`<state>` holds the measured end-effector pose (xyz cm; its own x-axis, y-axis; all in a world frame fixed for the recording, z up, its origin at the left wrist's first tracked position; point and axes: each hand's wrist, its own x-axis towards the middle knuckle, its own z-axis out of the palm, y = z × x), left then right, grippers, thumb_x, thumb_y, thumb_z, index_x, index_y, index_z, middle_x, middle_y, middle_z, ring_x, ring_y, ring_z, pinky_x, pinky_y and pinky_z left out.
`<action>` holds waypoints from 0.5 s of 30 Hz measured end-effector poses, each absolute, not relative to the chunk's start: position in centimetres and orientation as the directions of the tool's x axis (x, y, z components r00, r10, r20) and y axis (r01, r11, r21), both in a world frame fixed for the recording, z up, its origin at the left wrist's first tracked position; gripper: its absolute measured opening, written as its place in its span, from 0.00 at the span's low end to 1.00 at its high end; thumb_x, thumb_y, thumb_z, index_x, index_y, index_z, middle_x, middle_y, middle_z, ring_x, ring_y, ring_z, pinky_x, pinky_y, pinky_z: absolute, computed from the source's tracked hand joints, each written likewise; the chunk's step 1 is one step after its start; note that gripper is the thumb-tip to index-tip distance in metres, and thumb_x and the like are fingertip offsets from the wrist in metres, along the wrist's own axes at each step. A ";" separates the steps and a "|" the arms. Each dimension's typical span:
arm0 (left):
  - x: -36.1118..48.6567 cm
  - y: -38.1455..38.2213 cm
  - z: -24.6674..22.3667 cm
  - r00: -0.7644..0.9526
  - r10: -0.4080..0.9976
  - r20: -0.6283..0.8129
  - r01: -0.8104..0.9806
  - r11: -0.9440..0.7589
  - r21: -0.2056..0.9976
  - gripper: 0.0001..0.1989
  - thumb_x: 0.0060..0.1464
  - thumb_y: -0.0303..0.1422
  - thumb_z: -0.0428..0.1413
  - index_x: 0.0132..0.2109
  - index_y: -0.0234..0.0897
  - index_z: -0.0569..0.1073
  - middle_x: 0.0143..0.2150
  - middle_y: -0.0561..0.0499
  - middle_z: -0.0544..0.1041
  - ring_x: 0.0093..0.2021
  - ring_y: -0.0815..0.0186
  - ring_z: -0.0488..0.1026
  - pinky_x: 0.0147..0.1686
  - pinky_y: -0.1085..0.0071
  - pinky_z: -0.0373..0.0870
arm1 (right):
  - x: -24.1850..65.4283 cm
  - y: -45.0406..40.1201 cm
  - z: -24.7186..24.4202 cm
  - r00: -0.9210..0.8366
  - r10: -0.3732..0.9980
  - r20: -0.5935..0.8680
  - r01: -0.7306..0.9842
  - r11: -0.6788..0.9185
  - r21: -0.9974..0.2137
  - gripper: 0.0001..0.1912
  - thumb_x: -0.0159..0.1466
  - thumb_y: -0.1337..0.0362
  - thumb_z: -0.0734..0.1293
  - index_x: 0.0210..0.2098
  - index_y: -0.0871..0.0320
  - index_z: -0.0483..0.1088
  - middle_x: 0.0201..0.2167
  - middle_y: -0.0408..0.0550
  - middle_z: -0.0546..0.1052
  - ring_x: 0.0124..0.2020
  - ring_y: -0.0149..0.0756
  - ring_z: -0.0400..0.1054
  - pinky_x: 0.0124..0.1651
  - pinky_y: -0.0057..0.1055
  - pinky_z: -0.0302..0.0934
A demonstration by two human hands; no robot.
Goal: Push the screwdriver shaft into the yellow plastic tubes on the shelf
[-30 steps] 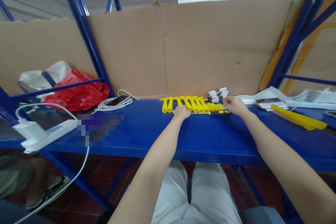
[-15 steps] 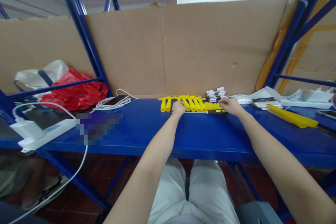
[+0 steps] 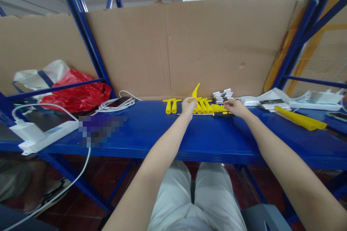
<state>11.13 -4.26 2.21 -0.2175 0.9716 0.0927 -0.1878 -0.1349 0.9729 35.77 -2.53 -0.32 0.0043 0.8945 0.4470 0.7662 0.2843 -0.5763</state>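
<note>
My left hand is closed on a yellow plastic T-shaped piece, its tapered end pointing up above the fingers. Several like T-shaped pieces lie in a row to its right, and two more lie to its left. My right hand has its fingertips pinched together beside a cluster of small yellow pieces; what they hold, if anything, is too small to make out. Just below rests a screwdriver with a black and yellow handle, its thin shaft pointing left.
White-and-black small parts are piled behind the yellow pieces. At right lie a rolled yellow sheet and a white power strip. Coiled cable, a red bag and another power strip are at left. Cardboard backs the blue shelf.
My left hand has moved slightly right and up, lifting a yellow T-shaped piece out of the row and tilting it upright. My right hand has shifted a little left.
</note>
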 end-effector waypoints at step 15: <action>12.0 -6.0 2.1 0.267 0.951 0.157 -0.093 -0.137 0.986 0.07 0.54 0.17 0.61 0.32 0.31 0.74 0.28 0.54 0.77 0.23 0.75 0.75 0.36 0.71 0.80 | 33.7 -3.5 1.0 0.214 0.916 0.338 0.202 0.297 -0.933 0.18 0.68 0.46 0.61 0.47 0.51 0.66 0.42 0.51 0.81 0.39 0.40 0.78 0.37 0.33 0.72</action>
<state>12.02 -6.04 2.15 0.2667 0.9508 0.1575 -0.0929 -0.1373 0.9862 33.72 -3.46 1.00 0.2138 0.9165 0.3382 0.2019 0.2973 -0.9332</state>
